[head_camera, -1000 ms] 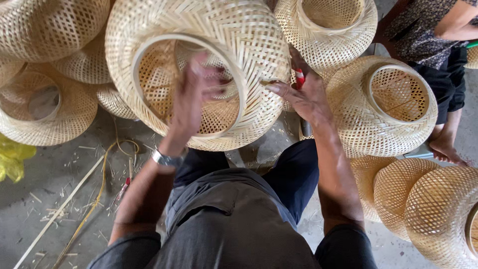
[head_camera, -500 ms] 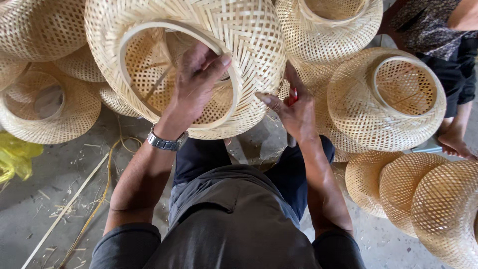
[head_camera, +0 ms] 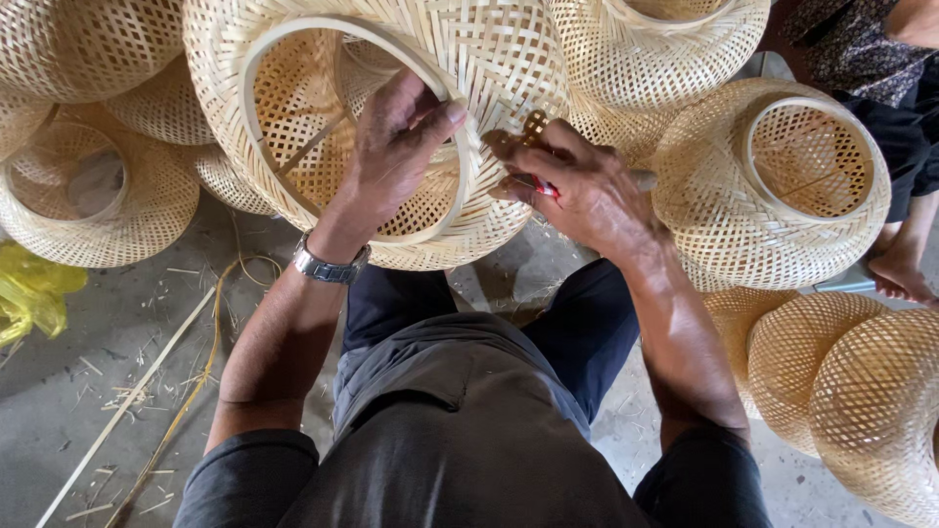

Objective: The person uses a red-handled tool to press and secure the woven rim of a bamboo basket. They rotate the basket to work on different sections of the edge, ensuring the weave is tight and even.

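Gripping the rim, your left hand (head_camera: 391, 156) tilts the pale woven bamboo basket (head_camera: 489, 59), mouth toward you; your right hand (head_camera: 577, 191) clasps a red-handled tool (head_camera: 544, 186).

Woven baskets (head_camera: 773, 186) crowding both hands (head_camera: 577, 191)

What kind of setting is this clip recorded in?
Probably a bamboo-weaving workshop: many woven baskets crowd a bare concrete floor littered with loose strips, and the left hand grips one basket's rim.

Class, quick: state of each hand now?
Left hand: closed on the basket rim.
Right hand: closed on a red-handled tool.
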